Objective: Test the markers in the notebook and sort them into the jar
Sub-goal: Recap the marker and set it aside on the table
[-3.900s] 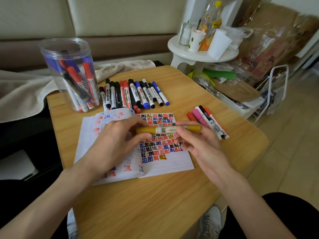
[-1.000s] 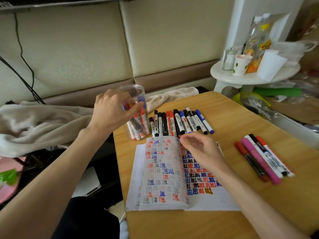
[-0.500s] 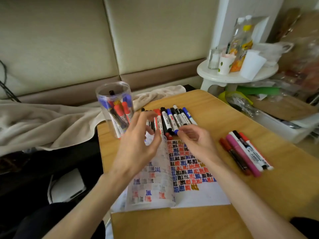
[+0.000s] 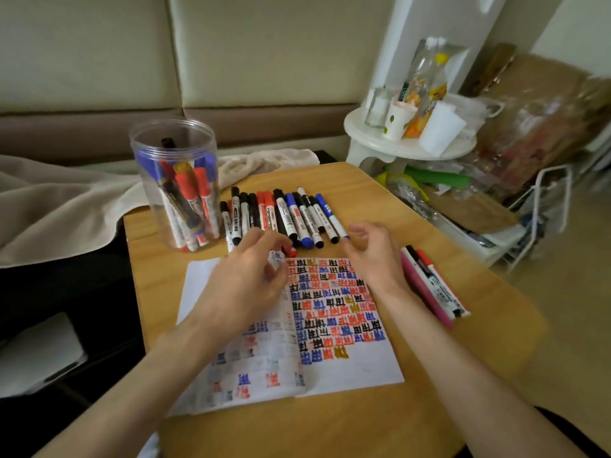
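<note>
An open notebook (image 4: pixel 344 365) lies on the wooden table (image 4: pixel 489 325), its right page filled with red, blue and black test marks. Behind it lies a row of black, red and blue markers (image 4: pixel 297 216). A clear jar (image 4: pixel 172 153) at the back left holds several markers, a yellow one among them. My left hand (image 4: pixel 248 282) is over the notebook's top edge, with thumb and fingers loosely curved around the near end of a red marker (image 4: pixel 291 251) and a gap left between them. My right hand (image 4: pixel 373 256) hovers over the page's upper right corner, fingers relaxed, holding nothing.
A second group of pink, red and black markers (image 4: pixel 433 289) lies right of the notebook, close to my right wrist. A beige blanket (image 4: pixel 49 206) covers the sofa at the left. A white stool (image 4: pixel 410 147) with cups and bottles stands behind the table's right corner.
The yellow marker that both hands held is now in the jar. My left hand came back from the jar to the row of markers. My right hand shifted right, off the row.
</note>
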### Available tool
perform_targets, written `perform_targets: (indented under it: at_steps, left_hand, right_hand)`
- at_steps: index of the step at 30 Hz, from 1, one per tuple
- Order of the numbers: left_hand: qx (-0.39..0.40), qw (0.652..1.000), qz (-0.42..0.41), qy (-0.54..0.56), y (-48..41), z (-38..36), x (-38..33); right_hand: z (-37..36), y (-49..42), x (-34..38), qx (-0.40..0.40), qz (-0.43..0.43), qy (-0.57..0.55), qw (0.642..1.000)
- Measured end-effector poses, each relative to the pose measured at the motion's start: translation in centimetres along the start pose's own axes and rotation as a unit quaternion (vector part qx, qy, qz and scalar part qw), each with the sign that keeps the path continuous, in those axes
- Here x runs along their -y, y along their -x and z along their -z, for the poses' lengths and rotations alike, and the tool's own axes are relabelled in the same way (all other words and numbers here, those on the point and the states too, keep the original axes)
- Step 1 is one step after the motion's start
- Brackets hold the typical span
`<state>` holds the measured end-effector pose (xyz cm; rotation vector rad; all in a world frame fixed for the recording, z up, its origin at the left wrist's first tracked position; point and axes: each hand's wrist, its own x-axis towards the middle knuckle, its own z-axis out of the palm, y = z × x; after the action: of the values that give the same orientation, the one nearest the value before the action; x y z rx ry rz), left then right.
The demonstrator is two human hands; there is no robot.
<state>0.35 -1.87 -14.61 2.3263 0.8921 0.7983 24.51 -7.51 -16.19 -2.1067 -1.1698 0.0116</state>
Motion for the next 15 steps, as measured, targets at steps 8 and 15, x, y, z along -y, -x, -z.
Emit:
perform_targets:
  at_steps: [8,15]
  left_hand:
    - [-0.001,1.000,-0.005,0.021,0.0,0.3,-0.3]
    - [0.005,1.000,-0.021,0.014,0.5,0.0,-0.5]
  right_hand:
    - [-0.9,-1.0,0.0,-0.059,-0.015,0.114,0.992]
    - [6.7,2.6,2.6,-0.218,0.029,-0.113,0.969]
